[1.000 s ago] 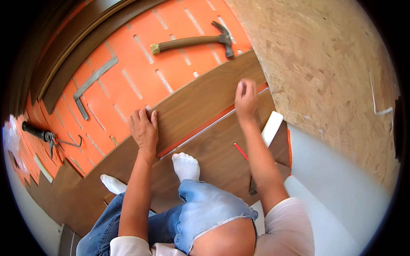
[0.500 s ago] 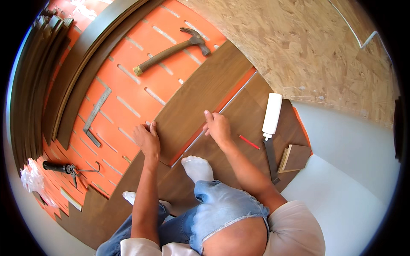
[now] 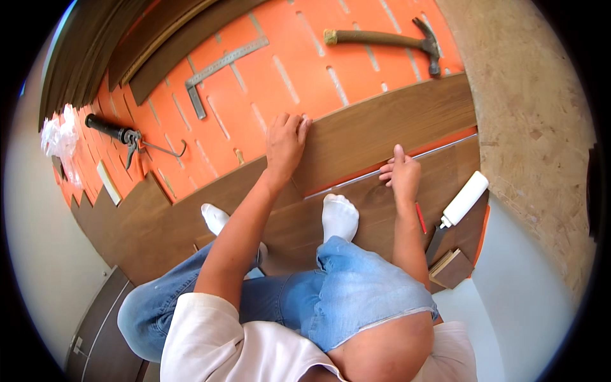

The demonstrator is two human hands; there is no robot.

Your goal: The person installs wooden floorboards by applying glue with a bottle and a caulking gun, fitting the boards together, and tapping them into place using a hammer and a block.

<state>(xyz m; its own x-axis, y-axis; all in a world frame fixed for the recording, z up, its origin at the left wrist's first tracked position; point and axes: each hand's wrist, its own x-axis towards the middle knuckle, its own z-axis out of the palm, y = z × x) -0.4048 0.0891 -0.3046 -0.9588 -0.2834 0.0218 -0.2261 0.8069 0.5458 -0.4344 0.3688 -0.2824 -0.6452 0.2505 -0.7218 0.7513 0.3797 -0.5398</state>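
A brown floor plank [image 3: 382, 118] lies on the orange underlay, with a narrow gap between it and the laid flooring [image 3: 267, 219] nearer me. A thin white line [image 3: 356, 180], seemingly glue, runs along that gap. My left hand [image 3: 285, 145] is at the plank's far left corner, its fingers bent over the far edge. Over the gap near the plank's near edge hovers my right hand [image 3: 403, 176], thumb stretched out and fingers loosely apart, holding nothing. A red pencil [image 3: 421, 218] and a white squeeze bottle [image 3: 465, 198] lie to the right of it.
On the orange underlay [image 3: 254, 76] lie a claw hammer [image 3: 388, 39], a metal square [image 3: 223, 65] and a caulking gun [image 3: 130, 137]. Stacked planks [image 3: 89, 57] stand far left. Cut wood pieces [image 3: 450, 268] lie at right by the grey wall. Bare chipboard [image 3: 528, 121] borders the underlay.
The view has turned, so the tools and plank appear rotated. My left hand stays at the plank's corner; my right hand stays near the gap, its fingers slightly more spread.
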